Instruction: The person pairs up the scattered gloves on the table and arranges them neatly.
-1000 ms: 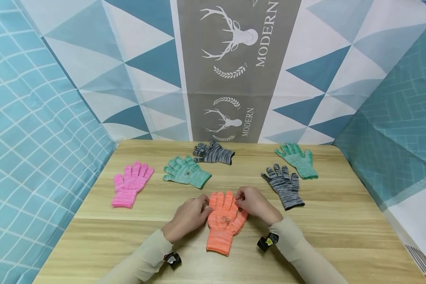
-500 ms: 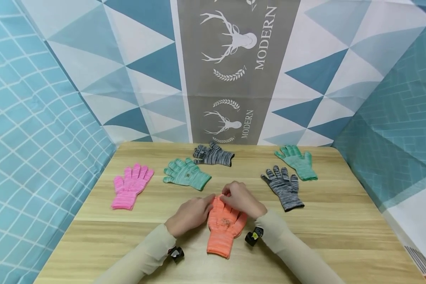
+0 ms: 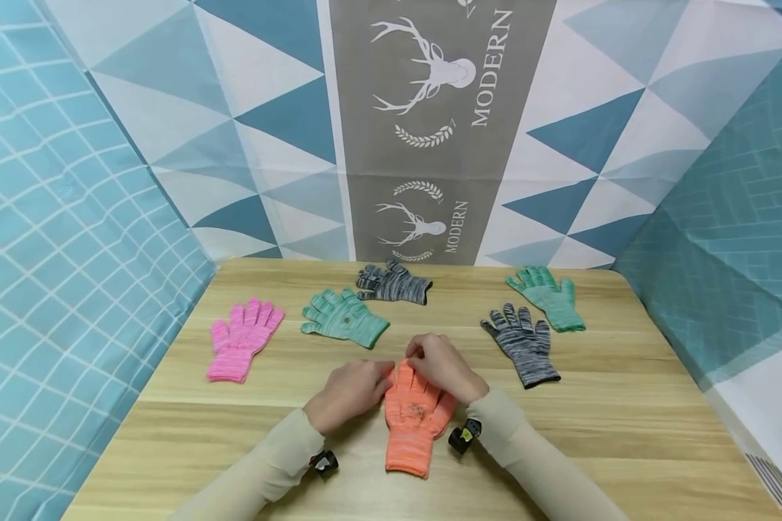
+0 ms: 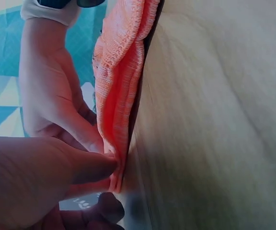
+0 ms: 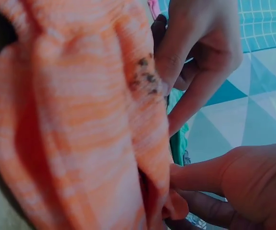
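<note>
In front of the person an orange knitted glove point(image 3: 412, 416) lies flat, fingers pointing away, with a dark smudge on it. Its edge in the left wrist view shows folded or stacked orange layers point(image 4: 121, 91). My left hand point(image 3: 350, 391) pinches the glove's left side near the fingertips; the thumb point(image 4: 92, 165) presses on the edge. With thumb and fingers, my right hand point(image 3: 442, 364) pinches a fingertip at the glove's top. Close up in the right wrist view, the right hand point(image 5: 258, 184) grips the orange fabric point(image 5: 85, 110), partly hiding the fingertips.
A pink glove point(image 3: 243, 340) lies at left. Behind are a green glove point(image 3: 345, 317) and a grey-black glove point(image 3: 394, 284). To the right lie another grey-black glove point(image 3: 523, 344) and another green one point(image 3: 549, 297). Patterned cloth walls point(image 3: 417, 145) enclose the wooden table point(image 3: 599, 434).
My right hand has moved left from the glove's right fingers to a fingertip nearer the middle. My left hand stays at the left edge. The other gloves lie as before.
</note>
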Demonstrator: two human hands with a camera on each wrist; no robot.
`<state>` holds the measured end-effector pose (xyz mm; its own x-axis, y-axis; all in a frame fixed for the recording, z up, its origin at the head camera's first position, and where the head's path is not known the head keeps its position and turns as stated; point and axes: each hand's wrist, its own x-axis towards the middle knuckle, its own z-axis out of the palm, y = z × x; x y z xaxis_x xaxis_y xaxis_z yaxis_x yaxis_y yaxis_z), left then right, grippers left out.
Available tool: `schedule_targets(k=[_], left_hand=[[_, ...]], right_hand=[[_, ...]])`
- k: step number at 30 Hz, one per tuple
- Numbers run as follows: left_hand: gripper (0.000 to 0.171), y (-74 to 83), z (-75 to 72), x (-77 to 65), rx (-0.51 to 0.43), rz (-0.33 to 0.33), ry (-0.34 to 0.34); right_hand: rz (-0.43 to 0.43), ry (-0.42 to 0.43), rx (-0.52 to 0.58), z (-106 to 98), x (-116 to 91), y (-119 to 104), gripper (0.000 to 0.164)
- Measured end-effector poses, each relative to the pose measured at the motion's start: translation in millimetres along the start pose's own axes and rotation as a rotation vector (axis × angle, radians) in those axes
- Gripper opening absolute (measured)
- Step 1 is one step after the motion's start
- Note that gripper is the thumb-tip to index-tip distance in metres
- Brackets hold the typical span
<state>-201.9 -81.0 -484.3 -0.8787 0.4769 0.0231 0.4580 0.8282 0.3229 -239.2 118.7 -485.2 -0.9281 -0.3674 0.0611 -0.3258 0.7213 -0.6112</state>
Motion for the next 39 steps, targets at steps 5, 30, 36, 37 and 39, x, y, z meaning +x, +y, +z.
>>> schedule_targets(k=[5, 30, 36, 37, 39], left_hand=[[0.010, 1.8, -2.3, -4.9, 0.007, -0.013, 0.057], [0.087, 34.5, 13.9, -28.0, 0.042, 0.148, -0.230], [0.089, 34.3, 13.2, -27.1, 0.034, 0.123, -0.234], [0.089, 33.9, 13.2, -27.2, 0.035, 0.118, -0.235], [0.090, 33.5, 12.9, -27.4, 0.035, 0.109, -0.236]], right_hand=[[0.028, 0.035, 0.041, -11.1, -7.3, -2.0, 0.008], [0.232, -0.132, 0.074, -31.9, -52.5, 17.9, 0.010], [0.228, -0.160, 0.087, -34.9, -54.0, 17.3, 0.007], [0.222, -0.174, 0.094, -35.5, -54.6, 17.5, 0.006], [0.212, -0.209, 0.102, -36.6, -55.8, 18.2, 0.005]])
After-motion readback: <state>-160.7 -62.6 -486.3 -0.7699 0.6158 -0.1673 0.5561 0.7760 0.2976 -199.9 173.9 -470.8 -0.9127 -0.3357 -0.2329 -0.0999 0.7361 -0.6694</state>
